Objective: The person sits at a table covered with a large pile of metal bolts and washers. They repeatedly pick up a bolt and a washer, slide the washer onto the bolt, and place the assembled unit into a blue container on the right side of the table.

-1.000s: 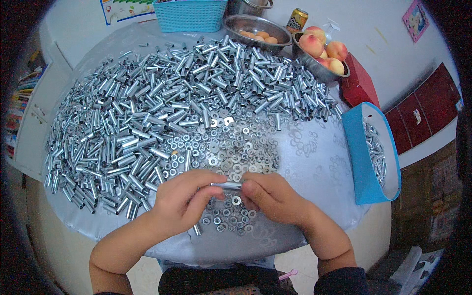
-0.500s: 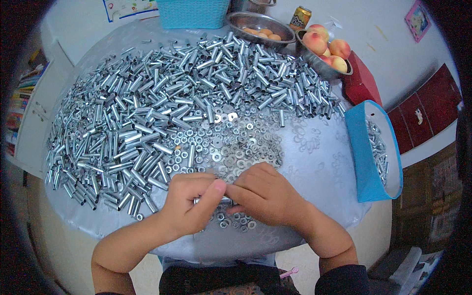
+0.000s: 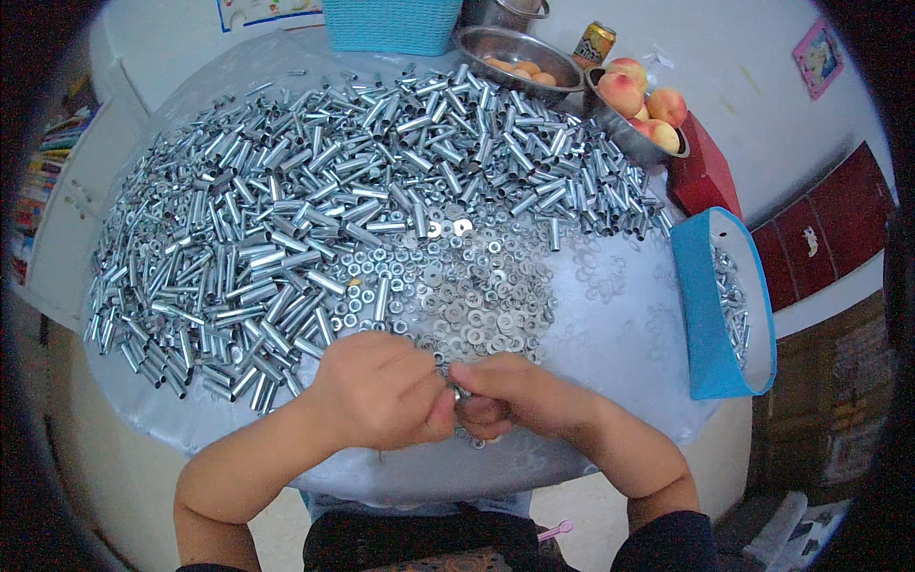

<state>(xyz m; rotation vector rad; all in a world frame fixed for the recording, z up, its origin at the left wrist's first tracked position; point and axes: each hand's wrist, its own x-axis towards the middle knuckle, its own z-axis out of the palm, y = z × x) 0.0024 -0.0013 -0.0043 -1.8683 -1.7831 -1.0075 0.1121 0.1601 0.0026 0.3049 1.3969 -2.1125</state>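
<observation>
Both hands meet at the near middle of the table. My left hand (image 3: pixel 386 393) is closed in a fist round a silver metal sleeve, mostly hidden by the fingers. Just a shiny metal end (image 3: pixel 459 393) shows between the hands. At that end my right hand (image 3: pixel 524 393) pinches with thumb and bent fingers; what exactly lies under the fingertips is hidden. Beyond the hands lie flat washers (image 3: pixel 475 336) and hex nuts (image 3: pixel 366 268), with one loose sleeve (image 3: pixel 382 299) standing out among the nuts. A wide heap of metal sleeves (image 3: pixel 286 205) spreads behind and to the left.
At the right edge stands a blue fabric bin (image 3: pixel 707 315) with metal fasteners inside. Along the back are a turquoise basket (image 3: pixel 391 24), a steel bowl of eggs (image 3: pixel 477 69), a can (image 3: pixel 594 44), a bowl of peaches (image 3: pixel 620 133) and a red box (image 3: pixel 703 170).
My left hand has turned so its back faces up and covers the sleeve seen before. The right hand has turned too, its thumb now at the metal end. The view has shifted slightly.
</observation>
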